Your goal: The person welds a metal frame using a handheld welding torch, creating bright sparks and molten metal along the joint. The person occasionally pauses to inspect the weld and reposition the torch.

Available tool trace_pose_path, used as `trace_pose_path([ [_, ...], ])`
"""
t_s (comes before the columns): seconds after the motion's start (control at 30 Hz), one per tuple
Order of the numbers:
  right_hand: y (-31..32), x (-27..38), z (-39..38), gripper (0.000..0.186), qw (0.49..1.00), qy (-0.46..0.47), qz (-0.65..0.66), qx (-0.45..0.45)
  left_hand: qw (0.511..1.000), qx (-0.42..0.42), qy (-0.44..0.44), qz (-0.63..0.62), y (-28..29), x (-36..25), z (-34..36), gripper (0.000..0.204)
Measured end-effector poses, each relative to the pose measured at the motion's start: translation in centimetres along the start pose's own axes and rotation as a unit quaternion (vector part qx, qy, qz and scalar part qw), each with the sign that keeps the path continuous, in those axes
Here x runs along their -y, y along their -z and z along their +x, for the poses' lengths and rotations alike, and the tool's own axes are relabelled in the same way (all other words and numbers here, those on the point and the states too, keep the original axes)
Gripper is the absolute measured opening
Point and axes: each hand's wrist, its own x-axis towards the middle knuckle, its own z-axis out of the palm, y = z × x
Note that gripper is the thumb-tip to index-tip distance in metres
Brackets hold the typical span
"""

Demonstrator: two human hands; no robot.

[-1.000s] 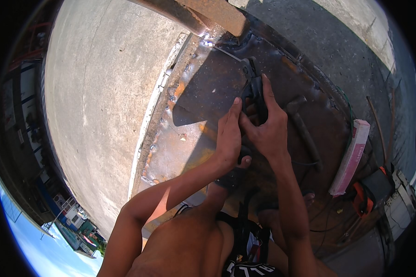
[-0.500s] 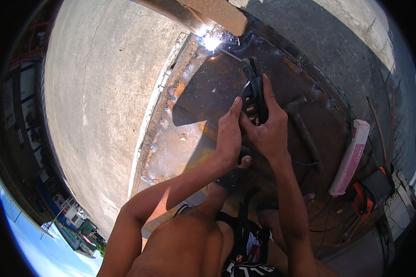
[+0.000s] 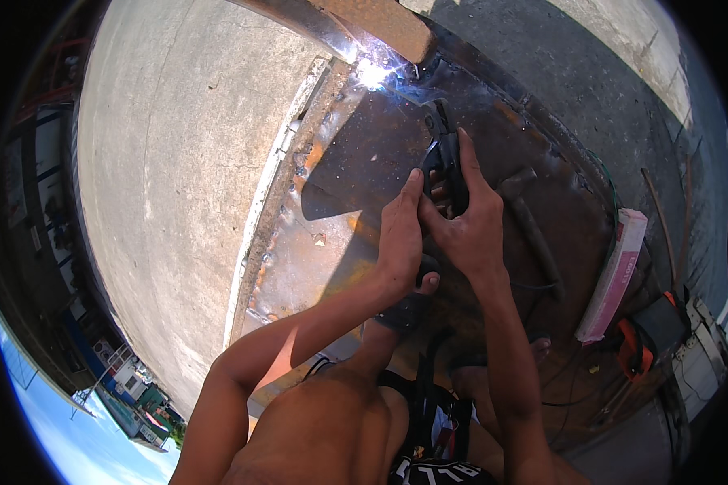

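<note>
My right hand is closed around a black welding electrode holder. My left hand presses against the holder's left side with its fingers closed, partly hidden by the right hand. A thin welding rod sticks out of the holder's jaws toward the upper left. Its tip is lost in a bright white-blue arc, with sparks and some smoke around it. The arc burns where a rusty steel beam meets the dark steel plate.
A hammer lies on the plate right of my hands. Beyond it are a pink and white carton and an orange and black case-like object. My feet rest on the plate. Concrete ground stretches to the left.
The arc has moved very slightly right and glows bluer, with more smoke around the rod. The holder's tip has dipped a little; both hands stay almost in place.
</note>
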Motion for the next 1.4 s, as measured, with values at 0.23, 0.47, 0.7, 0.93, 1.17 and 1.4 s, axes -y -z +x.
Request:
trace_pose_path([
  [0.23,-0.2,0.4,-0.4,0.096,0.999,0.005,0.020,-0.049,0.998,0.028,-0.034,0.047,-0.1,-0.1,-0.5,0.066],
  [0.47,-0.3,-0.4,-0.3,0.096,0.999,0.030,-0.002,-0.041,0.999,0.025,-0.029,0.038,0.8,0.9,0.3,0.064],
  [0.7,-0.6,-0.8,-0.2,0.095,0.999,0.035,-0.009,-0.037,1.000,0.016,-0.015,-0.004,0.4,0.7,0.2,0.061],
  [0.93,-0.5,-0.7,-0.1,0.096,0.999,0.032,-0.009,-0.035,0.999,0.029,-0.015,0.001,0.5,0.6,0.3,0.066],
  [1.17,-0.6,-0.8,-0.1,0.096,0.999,0.028,-0.005,-0.034,1.000,0.028,-0.004,-0.008,0.0,-0.1,-0.2,0.067],
  [1.4,-0.3,-0.4,0.0,0.097,1.000,0.003,-0.001,-0.016,1.000,0.029,-0.007,-0.008,0.0,-0.2,-0.2,0.067],
])
